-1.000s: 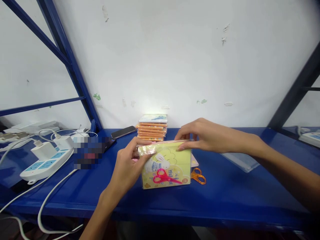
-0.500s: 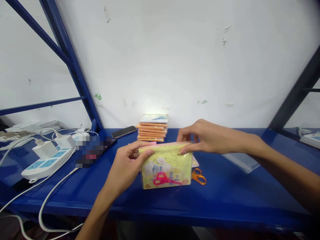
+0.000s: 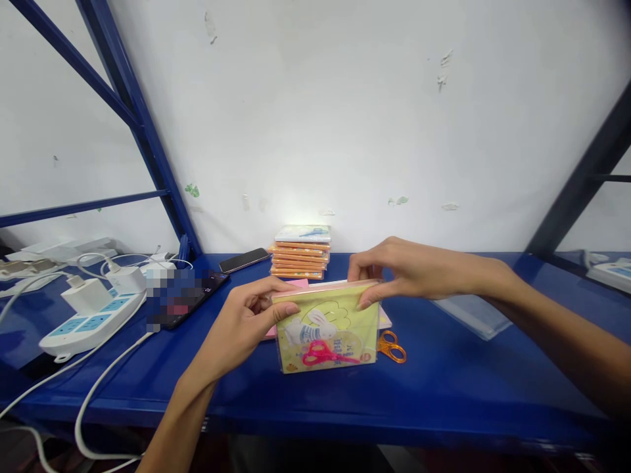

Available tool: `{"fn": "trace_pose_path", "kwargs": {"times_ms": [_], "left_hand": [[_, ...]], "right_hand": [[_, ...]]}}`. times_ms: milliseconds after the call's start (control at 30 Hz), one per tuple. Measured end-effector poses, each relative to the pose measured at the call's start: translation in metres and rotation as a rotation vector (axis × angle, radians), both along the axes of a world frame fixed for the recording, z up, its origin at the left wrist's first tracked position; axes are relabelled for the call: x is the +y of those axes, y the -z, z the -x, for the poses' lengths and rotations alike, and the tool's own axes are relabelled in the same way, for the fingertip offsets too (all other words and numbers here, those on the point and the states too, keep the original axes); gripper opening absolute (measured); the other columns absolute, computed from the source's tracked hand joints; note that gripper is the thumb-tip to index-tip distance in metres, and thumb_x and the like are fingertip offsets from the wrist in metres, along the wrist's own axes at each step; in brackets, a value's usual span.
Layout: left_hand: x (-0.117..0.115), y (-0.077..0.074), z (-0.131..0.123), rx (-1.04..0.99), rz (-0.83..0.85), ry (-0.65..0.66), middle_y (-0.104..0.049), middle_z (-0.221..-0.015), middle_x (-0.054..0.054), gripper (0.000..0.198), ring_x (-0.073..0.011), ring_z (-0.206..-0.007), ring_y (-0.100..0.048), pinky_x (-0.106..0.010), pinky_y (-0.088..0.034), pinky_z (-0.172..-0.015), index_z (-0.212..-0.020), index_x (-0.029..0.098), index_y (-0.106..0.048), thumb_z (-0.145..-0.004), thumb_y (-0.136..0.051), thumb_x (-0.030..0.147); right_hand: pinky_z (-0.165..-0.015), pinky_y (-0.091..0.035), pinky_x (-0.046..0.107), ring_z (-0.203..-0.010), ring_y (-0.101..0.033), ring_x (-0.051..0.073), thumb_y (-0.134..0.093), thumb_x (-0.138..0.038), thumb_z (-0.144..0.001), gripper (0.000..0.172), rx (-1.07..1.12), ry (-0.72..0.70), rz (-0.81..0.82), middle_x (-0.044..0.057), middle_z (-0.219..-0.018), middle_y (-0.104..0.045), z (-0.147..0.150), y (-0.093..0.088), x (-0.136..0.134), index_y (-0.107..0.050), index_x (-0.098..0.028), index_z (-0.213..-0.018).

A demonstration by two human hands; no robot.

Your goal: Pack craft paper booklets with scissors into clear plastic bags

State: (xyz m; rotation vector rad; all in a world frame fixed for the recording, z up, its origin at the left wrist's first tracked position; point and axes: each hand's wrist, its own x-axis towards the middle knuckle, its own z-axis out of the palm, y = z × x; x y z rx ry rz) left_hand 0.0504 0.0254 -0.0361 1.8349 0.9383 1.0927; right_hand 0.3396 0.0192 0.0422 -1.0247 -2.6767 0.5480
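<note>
Between my hands a clear zip bag (image 3: 357, 332) stands tilted up on the blue table. Inside it shows a yellow-green booklet (image 3: 300, 358) with a rabbit picture, and pink scissors (image 3: 319, 354) lie in front of the booklet. My left hand (image 3: 254, 315) pinches the bag's top left corner, thumb on the front. At the top right edge, my right hand (image 3: 394, 269) is closed on the bag with its thumb in front and its fingers behind. Orange scissors (image 3: 392, 347) poke out at the right. Pink and white pieces behind the bag are mostly hidden.
A stack of orange-edged packs (image 3: 298, 261) stands against the wall. Two phones (image 3: 244, 260) lie on the left, one partly blurred. Left of them sit a power strip (image 3: 93, 322) and white cables. Clear plastic bags (image 3: 473, 316) lie under my right forearm.
My right thumb has shifted slightly right along the bag's top edge. The left hand has moved a little left, and the bag's top strip shows more. The bag stays in place.
</note>
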Motion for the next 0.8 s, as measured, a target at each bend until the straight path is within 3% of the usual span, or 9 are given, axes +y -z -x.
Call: {"fn": "trace_pose_path", "kwargs": {"times_ms": [167,367,467,533,700,800], "left_hand": [[-0.004,-0.004,-0.004,-0.005,-0.004,-0.017,-0.078,-0.09,-0.002,0.022,-0.0194,-0.077,-0.071,-0.022,-0.054,-0.056,-0.102,0.026,-0.08,-0.084,-0.076,0.037],[0.002,-0.001,-0.003,-0.223,-0.008,-0.146,-0.079,-0.082,-0.005,0.028,-0.02,-0.072,-0.073,-0.023,-0.055,-0.058,-0.095,0.018,-0.078,-0.08,-0.08,0.041],[0.007,0.001,0.002,-0.4,0.064,-0.244,-0.08,-0.085,-0.007,0.041,-0.0213,-0.074,-0.074,-0.025,-0.058,-0.061,-0.107,0.016,-0.074,-0.078,-0.081,0.045],[0.008,0.0,0.004,-0.458,0.102,-0.281,-0.081,-0.093,-0.01,0.051,-0.0236,-0.081,-0.076,-0.028,-0.06,-0.065,-0.116,0.015,-0.071,-0.079,-0.08,0.048],[0.006,-0.012,0.013,-0.586,0.195,-0.195,-0.071,-0.129,-0.017,0.066,-0.0287,-0.106,-0.073,-0.036,-0.061,-0.084,-0.138,0.015,-0.057,-0.094,-0.049,0.064],[0.005,-0.018,0.024,-0.624,0.218,-0.194,-0.072,-0.128,-0.019,0.064,-0.0309,-0.109,-0.073,-0.036,-0.06,-0.084,-0.133,0.012,-0.06,-0.096,-0.042,0.061]], "right_hand": [[-0.066,-0.044,0.028,-0.076,-0.06,0.016,-0.068,-0.05,-0.09,0.03,0.032,-0.001,0.097,0.001,-0.089,-0.071,-0.005,0.003,0.008,-0.068,-0.022,-0.101],[-0.074,-0.055,0.029,-0.093,-0.07,0.021,-0.078,-0.052,-0.079,0.052,0.032,-0.109,0.498,0.007,-0.114,-0.075,-0.004,0.021,0.024,-0.071,-0.02,-0.12],[-0.066,-0.058,0.028,-0.077,-0.072,0.017,-0.073,-0.057,-0.083,0.051,0.076,-0.093,0.636,0.009,-0.099,-0.078,0.005,0.033,0.028,-0.075,-0.015,-0.112],[-0.057,-0.055,0.024,-0.062,-0.068,0.012,-0.07,-0.058,-0.087,0.047,0.18,-0.05,0.636,0.007,-0.083,-0.077,0.009,0.04,0.031,-0.077,-0.013,-0.099],[-0.043,-0.043,0.019,-0.047,-0.057,0.009,-0.07,-0.054,-0.088,0.045,0.516,0.087,0.588,0.001,-0.057,-0.065,0.005,0.046,0.047,-0.073,-0.013,-0.071],[-0.04,-0.038,0.018,-0.047,-0.052,0.007,-0.074,-0.053,-0.086,0.042,0.708,0.185,0.548,0.001,-0.057,-0.063,0.007,0.04,0.071,-0.072,-0.013,-0.073]]}}
